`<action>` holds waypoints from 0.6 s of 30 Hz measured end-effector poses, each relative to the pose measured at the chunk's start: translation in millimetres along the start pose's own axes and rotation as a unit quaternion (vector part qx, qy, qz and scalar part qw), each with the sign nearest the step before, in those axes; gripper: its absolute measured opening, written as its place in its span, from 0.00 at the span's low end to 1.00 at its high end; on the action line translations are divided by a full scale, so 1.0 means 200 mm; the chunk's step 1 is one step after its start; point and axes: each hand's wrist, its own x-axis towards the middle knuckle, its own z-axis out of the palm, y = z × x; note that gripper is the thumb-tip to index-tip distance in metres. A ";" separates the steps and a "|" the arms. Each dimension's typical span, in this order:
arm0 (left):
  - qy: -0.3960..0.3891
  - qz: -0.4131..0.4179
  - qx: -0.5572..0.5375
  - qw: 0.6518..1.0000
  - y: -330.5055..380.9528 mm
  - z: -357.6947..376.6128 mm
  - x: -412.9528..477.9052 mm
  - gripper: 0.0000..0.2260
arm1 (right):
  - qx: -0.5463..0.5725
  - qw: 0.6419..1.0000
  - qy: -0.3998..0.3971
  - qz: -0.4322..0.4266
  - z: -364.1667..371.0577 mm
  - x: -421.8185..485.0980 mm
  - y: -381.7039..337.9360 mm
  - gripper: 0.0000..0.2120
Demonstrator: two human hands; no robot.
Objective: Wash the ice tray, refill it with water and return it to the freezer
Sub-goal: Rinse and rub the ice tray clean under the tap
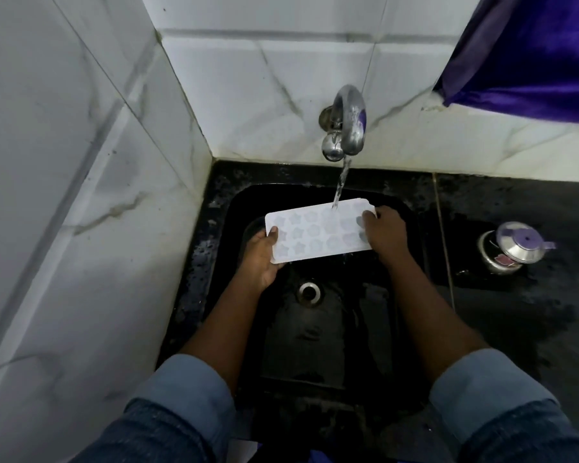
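A white ice tray (318,230) with star and flower shaped cells is held level over the black sink (328,345). My left hand (263,259) grips its left end, thumb on top. My right hand (383,233) grips its right end. A stream of water (341,182) runs from the metal tap (348,123) and lands on the tray's far right cells. The freezer is not in view.
The sink's drain (310,291) lies below the tray. White marble-look tiled walls (91,195) close in at the left and back. A wet black counter (515,295) at the right carries a small steel pot with a lid (512,245). A purple cloth (532,51) hangs at upper right.
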 end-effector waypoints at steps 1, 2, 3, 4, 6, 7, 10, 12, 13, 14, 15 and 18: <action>-0.003 -0.006 -0.013 1.000 -0.02 0.03 0.00 0.15 | -0.049 0.998 0.019 -0.026 -0.04 0.01 -0.02 0.13; -0.008 -0.009 -0.024 1.000 -0.04 0.06 -0.01 0.15 | -0.073 0.994 0.047 -0.063 -0.08 0.02 -0.07 0.14; -0.009 -0.011 -0.028 0.999 -0.05 0.09 -0.02 0.14 | -0.073 0.989 0.075 -0.101 -0.11 0.04 -0.12 0.15; -0.011 -0.010 -0.031 0.999 -0.06 0.11 -0.03 0.14 | -0.055 0.986 0.088 -0.134 -0.14 0.04 -0.21 0.16; -0.010 -0.002 -0.028 1.000 -0.07 0.12 -0.04 0.13 | 0.010 0.985 0.064 -0.157 -0.15 0.09 -0.38 0.20; -0.009 0.003 -0.026 1.000 -0.06 0.12 -0.06 0.14 | 0.038 0.988 0.028 -0.145 -0.13 0.12 -0.46 0.21; -0.011 0.024 -0.027 0.999 -0.04 0.10 -0.10 0.14 | 0.084 0.987 -0.081 -0.109 -0.02 0.22 -0.62 0.22; -0.012 0.035 -0.034 0.999 -0.02 0.08 -0.14 0.15 | 0.139 0.983 -0.094 -0.076 0.06 0.32 -0.61 0.18; -0.010 0.040 -0.036 0.998 0.00 0.07 -0.16 0.14 | 0.180 0.976 -0.114 -0.051 0.09 0.36 -0.60 0.13; -0.010 0.045 -0.036 0.998 0.01 0.06 -0.18 0.14 | 0.234 0.960 -0.150 -0.032 0.09 0.35 -0.60 0.08; -0.007 0.048 -0.037 0.998 0.02 0.04 -0.19 0.14 | 0.284 0.941 -0.182 -0.024 0.08 0.35 -0.59 0.06; 0.007 0.059 -0.042 0.997 0.02 -0.01 -0.25 0.15 | 0.335 0.911 -0.240 0.004 -0.02 0.29 -0.61 0.09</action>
